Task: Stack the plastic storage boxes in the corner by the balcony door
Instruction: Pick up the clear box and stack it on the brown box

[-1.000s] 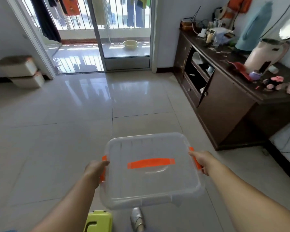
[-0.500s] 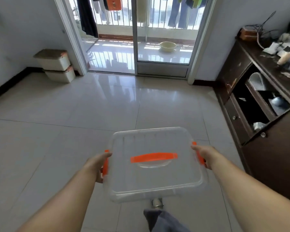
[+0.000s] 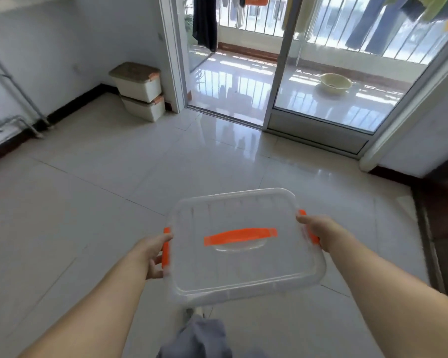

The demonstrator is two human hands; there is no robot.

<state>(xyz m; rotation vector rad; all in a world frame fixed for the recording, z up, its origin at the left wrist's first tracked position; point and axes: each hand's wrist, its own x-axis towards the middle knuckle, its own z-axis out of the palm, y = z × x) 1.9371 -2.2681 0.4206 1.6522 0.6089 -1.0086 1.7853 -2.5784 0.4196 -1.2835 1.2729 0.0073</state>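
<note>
- Clear box (image 3: pixel 243 244): I have it clamped between left hand (image 3: pixel 150 257) and right hand (image 3: pixel 318 232), mid-carry.
- Next, I reckon: set it squarely atop the far-left stack (image 3: pixel 140 90) beside the balcony door (image 3: pixel 321 73).

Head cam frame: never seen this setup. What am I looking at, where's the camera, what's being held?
There is no robot here. A person wears one wide-angle camera on the head, looking forward and down, so the two forearms reach in from the bottom edge. The left hand and right hand grip the orange side latches of a clear plastic box with an orange lid handle, held above the tiled floor. Ahead on the left, two cream boxes are stacked in the corner beside the balcony door. A yellow basin sits out on the balcony.
</note>
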